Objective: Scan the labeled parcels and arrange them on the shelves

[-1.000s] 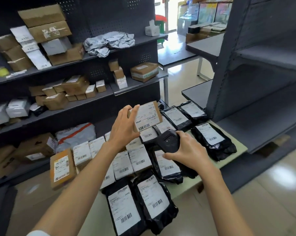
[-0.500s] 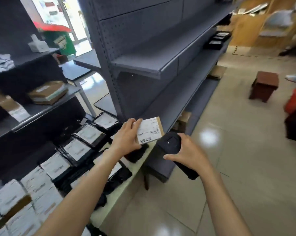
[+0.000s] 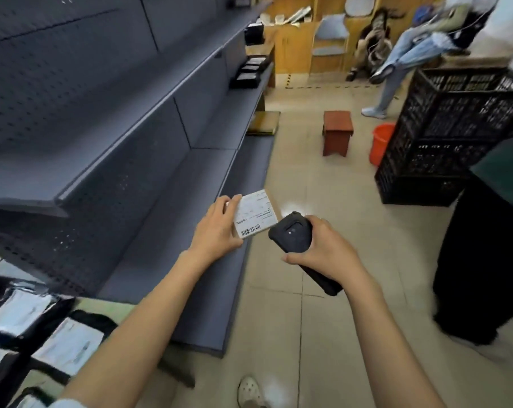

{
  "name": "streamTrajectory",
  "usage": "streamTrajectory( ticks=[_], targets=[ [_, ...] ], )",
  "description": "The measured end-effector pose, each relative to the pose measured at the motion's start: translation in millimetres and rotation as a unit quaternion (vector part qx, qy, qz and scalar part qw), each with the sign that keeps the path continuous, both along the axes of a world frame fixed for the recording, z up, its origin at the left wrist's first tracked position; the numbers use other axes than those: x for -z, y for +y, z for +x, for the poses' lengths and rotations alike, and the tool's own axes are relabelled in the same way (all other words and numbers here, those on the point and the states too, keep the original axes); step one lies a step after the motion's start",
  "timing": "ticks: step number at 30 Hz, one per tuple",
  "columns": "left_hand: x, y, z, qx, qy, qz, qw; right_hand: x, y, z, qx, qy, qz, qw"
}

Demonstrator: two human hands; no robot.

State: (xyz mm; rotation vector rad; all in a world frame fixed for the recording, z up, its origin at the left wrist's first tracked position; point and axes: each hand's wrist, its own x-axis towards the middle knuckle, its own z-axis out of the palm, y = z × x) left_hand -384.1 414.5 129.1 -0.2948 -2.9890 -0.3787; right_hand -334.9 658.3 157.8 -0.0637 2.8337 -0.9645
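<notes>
fingers [image 3: 230, 201] of the left hand [image 3: 217, 231] curl round the left edge of a small labeled parcel [image 3: 255, 213], thumb at its lower edge, so the flat cardboard box is pinched and held up in the air with its white label and barcode facing the camera. it hangs over the front edge of the lowest grey shelf [image 3: 178, 231], touching nothing but the hand. the right hand [image 3: 323, 245] wraps round a black handheld scanner [image 3: 293, 240], fingers over its far side and thumb along the near side, clamped firmly on it. the scanner's upper end sits just beside the parcel's lower right corner, and whether the two touch cannot be told. the scanner tilts, its lower end sticking out below the palm toward the floor.

the shelving unit [image 3: 108, 119] runs away on the left in dark grey tiers with perforated back panels. a few black parcels [image 3: 247, 72] lie on a far tier. at the lower left, blurred black bagged parcels with white labels [image 3: 28, 328] lie on a pale green table [image 3: 108, 307].

on the tiled floor stand a small brown stool [image 3: 337, 132], an orange bucket [image 3: 382, 142] and stacked black crates [image 3: 449, 134], the bucket just beside the crates. another person [image 3: 408, 51] stands in the background. a white shoe [image 3: 250, 393] shows at the bottom edge.
</notes>
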Motion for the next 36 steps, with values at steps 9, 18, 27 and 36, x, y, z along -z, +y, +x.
streamTrajectory(
  ticks=[9,18,27,36],
  targets=[
    [-0.8,28.5,-226.3,0.054,0.026,0.013,0.998,-3.5,23.1,-200.8,0.042,0.022,0.005,0.999],
    [-39.6,61.8,-478.0,0.071,0.05,0.051,0.995,-36.5,50.1,-434.6,0.084,0.061,-0.004,0.995],
    [-9.0,129.5,-682.1,0.093,0.053,0.053,0.993,-4.8,119.3,-633.6,0.1,0.041,-0.001,0.994],
    [-56.6,210.7,-947.2,0.032,0.101,0.076,0.992,-53.5,203.0,-921.6,0.054,0.108,-0.01,0.993]
  ],
)
